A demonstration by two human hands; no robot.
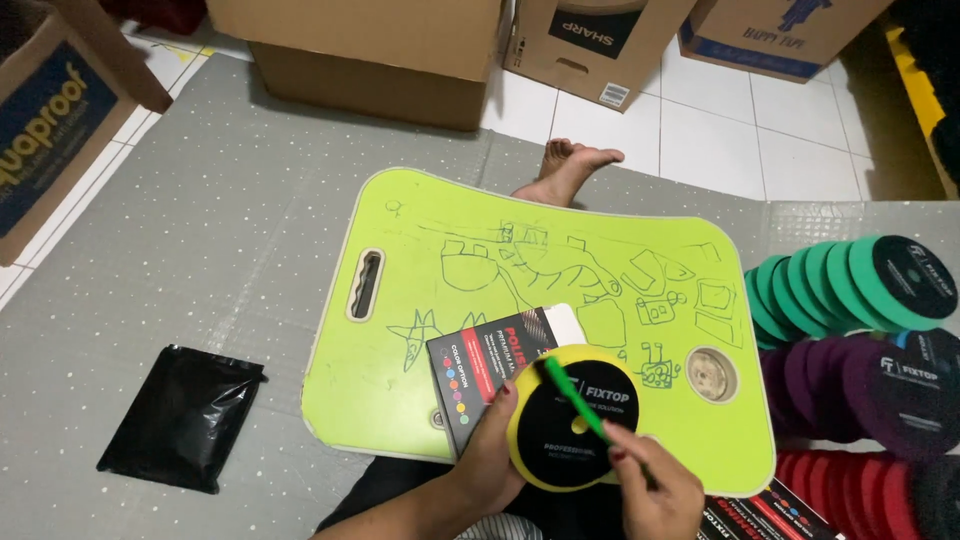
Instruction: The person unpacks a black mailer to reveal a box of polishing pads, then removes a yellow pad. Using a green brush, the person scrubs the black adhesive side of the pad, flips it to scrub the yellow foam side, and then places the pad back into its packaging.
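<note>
My left hand (497,448) grips the left edge of a round yellow foam pad (560,440) with a black face, holding it tilted over the near edge of a lime-green lap table (420,300). My right hand (655,490) holds a thin green stick-like tool (575,398) whose tip rests across the pad's black face. Under the pad lies a flat black printed card box (478,368) on the table.
Rows of green (850,285), purple (850,375) and red (860,490) foam pads lie at the right. A black plastic bag (183,417) lies on the grey mat at left. Cardboard boxes (370,45) stand behind. A bare foot (565,170) shows beyond the table.
</note>
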